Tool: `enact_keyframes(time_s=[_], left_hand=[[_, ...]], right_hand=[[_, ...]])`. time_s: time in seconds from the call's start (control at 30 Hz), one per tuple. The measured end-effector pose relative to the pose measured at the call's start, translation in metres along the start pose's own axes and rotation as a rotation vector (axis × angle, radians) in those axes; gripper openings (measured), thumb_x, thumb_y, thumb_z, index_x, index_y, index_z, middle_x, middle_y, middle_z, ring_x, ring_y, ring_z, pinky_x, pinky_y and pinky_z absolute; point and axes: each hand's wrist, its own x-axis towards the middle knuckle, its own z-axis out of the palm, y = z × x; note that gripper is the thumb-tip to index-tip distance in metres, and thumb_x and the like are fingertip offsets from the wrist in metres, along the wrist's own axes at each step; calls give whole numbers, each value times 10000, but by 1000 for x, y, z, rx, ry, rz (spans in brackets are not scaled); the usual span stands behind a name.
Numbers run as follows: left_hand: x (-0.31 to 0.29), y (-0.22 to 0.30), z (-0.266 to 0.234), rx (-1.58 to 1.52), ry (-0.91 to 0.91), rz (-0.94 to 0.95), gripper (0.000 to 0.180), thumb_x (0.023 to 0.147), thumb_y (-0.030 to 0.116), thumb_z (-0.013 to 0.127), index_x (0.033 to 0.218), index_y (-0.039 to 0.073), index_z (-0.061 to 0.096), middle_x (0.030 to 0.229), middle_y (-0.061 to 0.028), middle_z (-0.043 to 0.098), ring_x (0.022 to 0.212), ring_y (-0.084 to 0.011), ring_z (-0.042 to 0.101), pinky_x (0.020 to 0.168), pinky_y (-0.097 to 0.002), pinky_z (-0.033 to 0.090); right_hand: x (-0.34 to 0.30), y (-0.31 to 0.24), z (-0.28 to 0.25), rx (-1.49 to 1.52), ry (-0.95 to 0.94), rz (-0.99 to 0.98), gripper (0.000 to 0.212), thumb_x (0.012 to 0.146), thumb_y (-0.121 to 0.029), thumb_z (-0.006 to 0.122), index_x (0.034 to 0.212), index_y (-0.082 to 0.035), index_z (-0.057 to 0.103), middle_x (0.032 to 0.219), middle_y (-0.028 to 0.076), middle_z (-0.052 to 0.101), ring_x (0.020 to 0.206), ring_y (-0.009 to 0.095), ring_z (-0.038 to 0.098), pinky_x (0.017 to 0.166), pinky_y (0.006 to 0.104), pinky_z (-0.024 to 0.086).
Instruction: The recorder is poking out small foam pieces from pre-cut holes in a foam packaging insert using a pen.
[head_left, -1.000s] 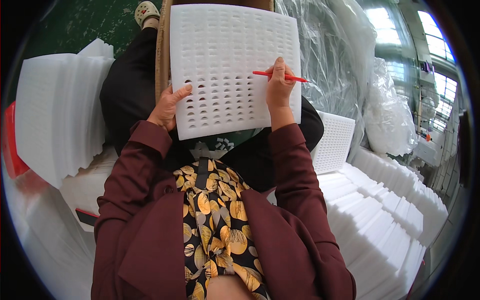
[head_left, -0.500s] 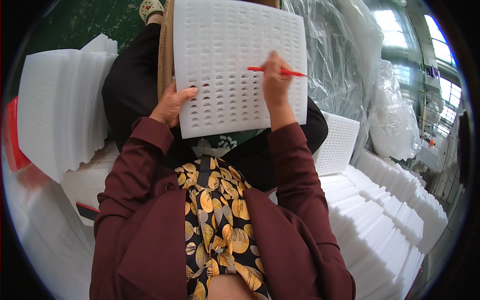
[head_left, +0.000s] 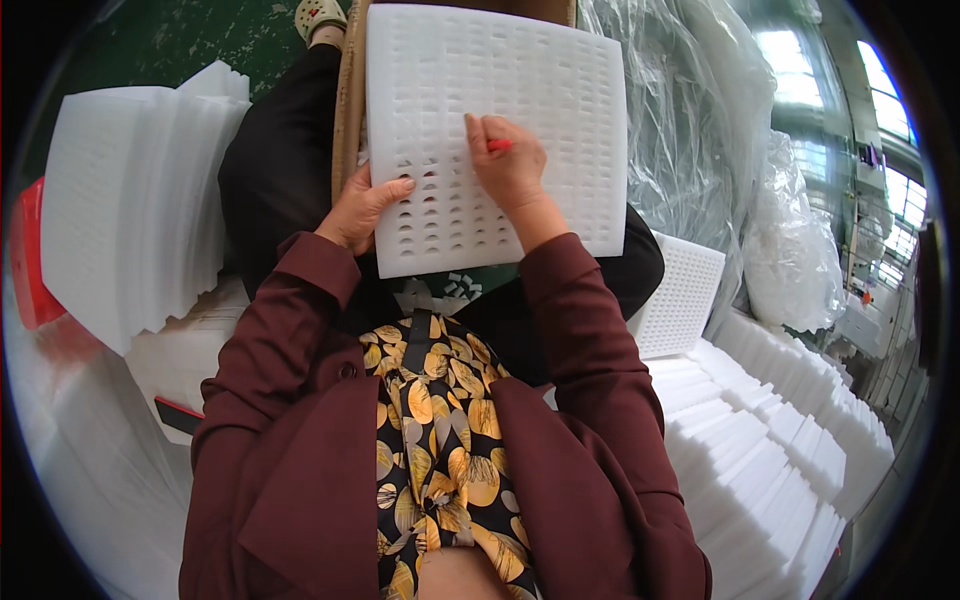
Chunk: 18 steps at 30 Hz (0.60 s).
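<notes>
A white foam sheet [head_left: 560, 100] with rows of small half-round slots lies tilted over my lap, across a cardboard box [head_left: 349, 100]. My left hand [head_left: 362, 208] grips its left edge, thumb on top and the other fingers underneath. Over the middle of the sheet, my right hand [head_left: 512, 172] is closed around a red pen-like stick [head_left: 499, 145]. Only a short red end shows; the fist hides the rest. In the lower left rows the slots look punched through, while many of those above still appear filled with white foam. Small white foam bits [head_left: 462, 287] lie below the sheet's near edge.
Stacked white foam sheets [head_left: 120, 200] stand at the left beside a red object [head_left: 32, 255]. More foam stacks [head_left: 730, 440] fill the lower right, near a slotted foam block [head_left: 680, 295]. Clear plastic wrap [head_left: 670, 110] is heaped at the upper right.
My right hand has moved left across the sheet, and the red stick has turned so that less of it shows. My left hand keeps its hold on the edge.
</notes>
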Motion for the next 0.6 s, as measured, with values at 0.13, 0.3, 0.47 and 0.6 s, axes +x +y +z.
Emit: enact_keyframes(time_s=[0.13, 0.3, 0.47, 0.6], left_hand=[[1, 2, -4, -13, 14, -14, 368, 797, 9, 596, 1154, 39, 514, 996, -127, 624, 811, -197, 620, 726, -304, 524], [1, -5, -4, -9, 10, -24, 377, 795, 1, 587, 1162, 42, 509, 990, -124, 624, 813, -193, 620, 726, -300, 525], [0, -3, -4, -5, 11, -9, 385, 795, -5, 578, 1169, 45, 504, 987, -121, 622, 809, -187, 617, 720, -295, 523], [-2, -4, -2, -20, 5, 1, 390, 796, -7, 574, 1175, 48, 500, 992, -116, 620, 811, -180, 611, 713, -287, 519]], right_hand=[[3, -23, 0, 157, 11, 9, 368, 892, -154, 531, 544, -66, 448, 498, -9, 412, 455, 138, 318, 445, 264, 330], [-4, -29, 13, 74, 26, -46, 381, 887, -168, 538, 537, -70, 423, 500, -6, 415, 447, 156, 318, 438, 272, 339], [-3, -39, 18, 59, 13, -69, 385, 887, -153, 535, 534, -62, 410, 503, -3, 417, 445, 149, 325, 432, 279, 345], [-5, -44, 22, 240, 7, -28, 375, 889, -125, 525, 538, -53, 416, 509, 0, 427, 451, 135, 333, 430, 284, 347]])
